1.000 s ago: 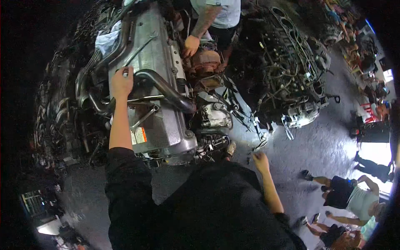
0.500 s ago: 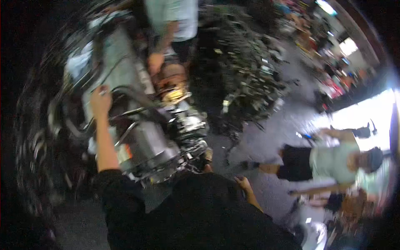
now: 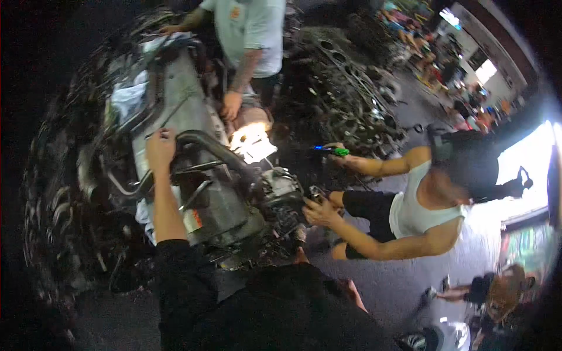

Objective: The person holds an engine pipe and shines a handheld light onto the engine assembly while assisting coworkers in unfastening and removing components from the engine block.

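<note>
My left hand is closed, with a thin dark rod running out from its fist. It is over a large grey panel of a vehicle assembly. A curved dark pipe lies just right of the hand. Below that is a grey boxy part with an orange-and-white label. My right hand shows only in part beside my black shirt, low in view; its fingers are hidden. A brightly lit metal part sits at the assembly's right side.
A person in white stands at the far side, one hand on the assembly. Another person in a white tank top leans in from the right, holding a green-and-black tool. An engine block stands behind. Cloths lie at left.
The tank-top person has come closer from the right and now reaches toward the assembly. My view has shifted; my left hand stays closed over the panel. My right hand is less visible.
</note>
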A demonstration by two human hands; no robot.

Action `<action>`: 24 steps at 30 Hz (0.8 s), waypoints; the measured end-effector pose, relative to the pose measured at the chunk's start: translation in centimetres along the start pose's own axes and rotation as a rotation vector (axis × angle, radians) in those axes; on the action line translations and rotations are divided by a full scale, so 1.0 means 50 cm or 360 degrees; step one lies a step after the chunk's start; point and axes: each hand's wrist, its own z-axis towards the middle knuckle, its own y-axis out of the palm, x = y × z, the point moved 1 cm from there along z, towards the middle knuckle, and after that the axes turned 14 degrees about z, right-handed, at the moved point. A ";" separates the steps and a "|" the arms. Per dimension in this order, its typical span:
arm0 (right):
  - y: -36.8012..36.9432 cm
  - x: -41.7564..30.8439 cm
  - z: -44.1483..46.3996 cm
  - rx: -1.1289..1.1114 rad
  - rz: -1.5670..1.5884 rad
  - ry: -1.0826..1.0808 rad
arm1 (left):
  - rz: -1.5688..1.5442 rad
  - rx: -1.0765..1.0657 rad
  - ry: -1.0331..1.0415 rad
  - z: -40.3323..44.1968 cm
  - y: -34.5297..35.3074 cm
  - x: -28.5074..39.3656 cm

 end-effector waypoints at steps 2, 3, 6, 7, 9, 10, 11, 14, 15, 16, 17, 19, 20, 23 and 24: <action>0.117 0.002 -0.129 -0.0036 -0.0326 -0.0195 | 0.0012 0.0016 0.0013 0.001 -0.006 0.002; 0.139 -0.001 -0.118 0.0061 -0.0844 -0.0218 | 0.0026 0.0044 -0.0011 0.001 -0.008 0.000; 0.211 -0.011 -0.064 0.0132 -0.1809 -0.0266 | 0.0025 0.0039 0.0044 -0.002 -0.018 0.007; 0.237 -0.017 -0.047 0.0116 -0.1935 -0.0287 | 0.0007 0.0022 0.0018 -0.005 -0.022 0.012; 0.282 -0.032 -0.026 0.0094 -0.2105 -0.0349 | -0.0013 0.0029 -0.0005 -0.011 -0.033 0.020; 0.297 -0.035 -0.011 0.0092 -0.2143 -0.0365 | 0.0001 0.0015 0.0007 -0.012 -0.036 0.020; 0.298 -0.040 0.006 0.0098 -0.2141 -0.0389 | 0.0023 0.0016 0.0008 -0.012 -0.036 0.019; 0.182 -0.024 0.122 0.0111 -0.1840 -0.0589 | 0.0076 -0.0102 -0.0024 -0.014 -0.047 0.030; 0.301 -0.053 0.017 0.0011 -0.1930 -0.0868 | 0.0051 -0.0104 -0.0029 -0.014 -0.046 0.031; 0.237 -0.042 0.074 0.0140 -0.1884 -0.0766 | 0.0029 -0.0106 -0.0032 -0.015 -0.048 0.032; 0.174 -0.025 0.118 0.0111 -0.1849 -0.0933 | 0.0024 -0.0162 -0.0050 -0.015 -0.051 0.034; 0.306 -0.063 -0.014 0.0296 -0.1937 -0.0679 | 0.0092 -0.0126 0.0024 -0.014 -0.042 0.029; 0.293 -0.064 -0.015 0.0291 -0.1909 -0.0464 | 0.0135 -0.0061 0.0061 -0.012 -0.040 0.027; 0.174 -0.005 0.021 0.0405 -0.1925 -0.0513 | 0.0012 -0.0102 0.0107 -0.010 -0.036 0.022; 0.190 -0.010 0.003 0.0456 -0.1870 -0.0427 | -0.0034 -0.0067 0.0131 -0.013 -0.036 0.024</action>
